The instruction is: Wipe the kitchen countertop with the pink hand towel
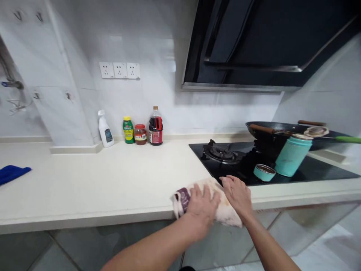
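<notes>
A pale pink cloth (225, 214) with a dark purple patch lies on the counter's front edge beside the hob corner, part of it hanging over. My left hand (201, 207) rests on top of it, fingers spread and slightly bent, near the purple patch. On the cloth's right part lies my right hand (237, 194), its fingers stretched out toward the hob and close together. Both palms face down and are hidden. The black glass hob (242, 169) begins right behind my right hand.
On the hob stand a turquoise container (293, 156), its small turquoise lid (264, 172) and a large wok (282, 126). A spray bottle (105, 130), a green bottle (128, 131), a red-lidded jar (140, 135) and a dark sauce bottle (156, 128) line the wall. A blue cloth (12, 174) lies left.
</notes>
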Motion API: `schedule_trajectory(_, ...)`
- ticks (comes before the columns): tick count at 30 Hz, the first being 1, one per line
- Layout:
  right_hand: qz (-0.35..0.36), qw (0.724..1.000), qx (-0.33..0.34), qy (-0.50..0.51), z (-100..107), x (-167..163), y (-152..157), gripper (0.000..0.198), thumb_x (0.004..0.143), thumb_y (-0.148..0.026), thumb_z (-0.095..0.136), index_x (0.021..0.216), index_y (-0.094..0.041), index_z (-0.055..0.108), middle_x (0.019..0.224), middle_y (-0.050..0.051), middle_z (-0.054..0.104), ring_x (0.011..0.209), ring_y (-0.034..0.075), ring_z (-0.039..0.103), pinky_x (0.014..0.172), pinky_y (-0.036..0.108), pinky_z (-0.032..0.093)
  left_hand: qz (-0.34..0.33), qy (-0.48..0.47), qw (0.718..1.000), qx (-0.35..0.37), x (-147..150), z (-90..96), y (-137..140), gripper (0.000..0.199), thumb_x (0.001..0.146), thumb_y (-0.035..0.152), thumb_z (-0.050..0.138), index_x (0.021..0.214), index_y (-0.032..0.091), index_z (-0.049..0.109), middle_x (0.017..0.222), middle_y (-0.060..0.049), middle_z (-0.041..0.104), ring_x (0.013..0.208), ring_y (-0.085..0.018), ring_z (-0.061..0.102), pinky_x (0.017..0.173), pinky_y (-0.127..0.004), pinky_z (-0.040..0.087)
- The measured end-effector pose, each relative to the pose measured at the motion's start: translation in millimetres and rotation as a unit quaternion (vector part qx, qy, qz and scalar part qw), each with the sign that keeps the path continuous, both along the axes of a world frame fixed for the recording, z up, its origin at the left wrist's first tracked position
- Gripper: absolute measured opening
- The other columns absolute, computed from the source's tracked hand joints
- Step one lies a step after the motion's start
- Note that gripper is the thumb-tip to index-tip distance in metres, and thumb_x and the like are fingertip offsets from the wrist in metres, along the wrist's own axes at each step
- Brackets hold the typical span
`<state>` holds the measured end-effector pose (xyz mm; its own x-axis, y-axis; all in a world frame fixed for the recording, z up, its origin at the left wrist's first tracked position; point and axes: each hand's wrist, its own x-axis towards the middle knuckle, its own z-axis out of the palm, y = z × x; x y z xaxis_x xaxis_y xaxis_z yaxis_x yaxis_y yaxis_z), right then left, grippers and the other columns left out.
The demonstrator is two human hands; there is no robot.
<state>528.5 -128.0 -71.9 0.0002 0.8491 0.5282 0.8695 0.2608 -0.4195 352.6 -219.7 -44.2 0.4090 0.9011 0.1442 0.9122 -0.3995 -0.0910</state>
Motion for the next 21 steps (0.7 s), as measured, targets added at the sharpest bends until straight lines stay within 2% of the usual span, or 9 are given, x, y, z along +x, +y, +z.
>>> schedule_trajectory(3, 0.019, 0.997, -0.015, 0.076, -6, 11, 13, 0.072, 0.105, -0.060, 0.012, 0.120, -0.025, 0.073, 0.134, 0.011, 0.058, 0.127, 0.033, 0.051, 0.112, 0.056, 0.038, -0.040, -0.047, 0.997, -0.035, 16, 7.1, 17, 0.102, 0.083, 0.063, 0.072, 0.165, 0.025, 0.024, 0.171, -0.020, 0.022, 0.153, -0.054, 0.020, 0.119, -0.069, 0.021)
schedule_trajectory(5, 0.045, 0.994, -0.028, 0.097, -9, 18, 22, 0.074, 0.103, -0.061, 0.011, 0.120, -0.024, 0.073, 0.135, 0.011, 0.059, 0.129, 0.032, 0.050, 0.115, 0.054, 0.036, -0.059, -0.084, 0.991, -0.084, 11, 16.2, 24, 0.097, 0.083, 0.074, 0.063, 0.163, 0.031, 0.029, 0.174, -0.015, 0.015, 0.156, -0.053, 0.011, 0.122, -0.070, 0.011)
schedule_trajectory(7, 0.065, 0.991, -0.044, 0.106, -11, 22, 29, 0.076, 0.102, -0.060, 0.010, 0.119, -0.022, 0.073, 0.134, 0.012, 0.059, 0.130, 0.032, 0.051, 0.116, 0.052, 0.036, -0.067, -0.112, 0.982, -0.139, 0, 26.2, 32, 0.092, 0.084, 0.081, 0.052, 0.161, 0.036, 0.033, 0.175, -0.010, 0.014, 0.158, -0.049, 0.007, 0.124, -0.068, 0.008)
schedule_trajectory(10, 0.041, 0.991, -0.064, 0.105, -10, 21, 30, 0.077, 0.100, -0.063, 0.009, 0.118, -0.023, 0.073, 0.134, 0.014, 0.060, 0.129, 0.035, 0.051, 0.114, 0.055, 0.036, -0.062, -0.128, 0.975, -0.173, -19, 37.5, 52, 0.086, 0.088, 0.084, 0.037, 0.161, 0.039, 0.033, 0.176, -0.005, 0.015, 0.160, -0.043, 0.007, 0.126, -0.064, 0.007)
schedule_trajectory(16, -0.043, 0.998, -0.035, 0.014, -2, -2, 17, 0.075, 0.091, -0.072, 0.017, 0.112, -0.027, 0.074, 0.127, 0.011, 0.063, 0.121, 0.039, 0.053, 0.104, 0.062, 0.041, 0.036, -0.112, 0.987, -0.114, -66, 46.0, 99, 0.086, 0.091, 0.078, 0.034, 0.161, 0.027, 0.037, 0.175, -0.006, 0.015, 0.162, -0.032, 0.004, 0.128, -0.061, 0.007)
schedule_trajectory(19, -0.054, 0.998, -0.034, -0.027, -2, -6, 17, 0.073, 0.090, -0.070, 0.018, 0.111, -0.028, 0.074, 0.126, 0.010, 0.063, 0.122, 0.038, 0.053, 0.103, 0.062, 0.042, 0.076, -0.107, 0.988, -0.079, -99, 47.0, 102, 0.081, 0.094, 0.076, 0.035, 0.158, 0.027, 0.042, 0.173, -0.006, 0.024, 0.161, -0.031, 0.014, 0.127, -0.060, 0.015)
schedule_trajectory(21, -0.055, 0.997, -0.034, -0.046, -5, -3, 19, 0.072, 0.090, -0.069, 0.019, 0.113, -0.028, 0.073, 0.128, 0.011, 0.063, 0.123, 0.038, 0.052, 0.103, 0.062, 0.042, 0.102, -0.105, 0.987, -0.060, -128, 46.4, 92, 0.077, 0.096, 0.073, 0.035, 0.157, 0.026, 0.044, 0.171, -0.008, 0.029, 0.159, -0.033, 0.022, 0.125, -0.059, 0.020)
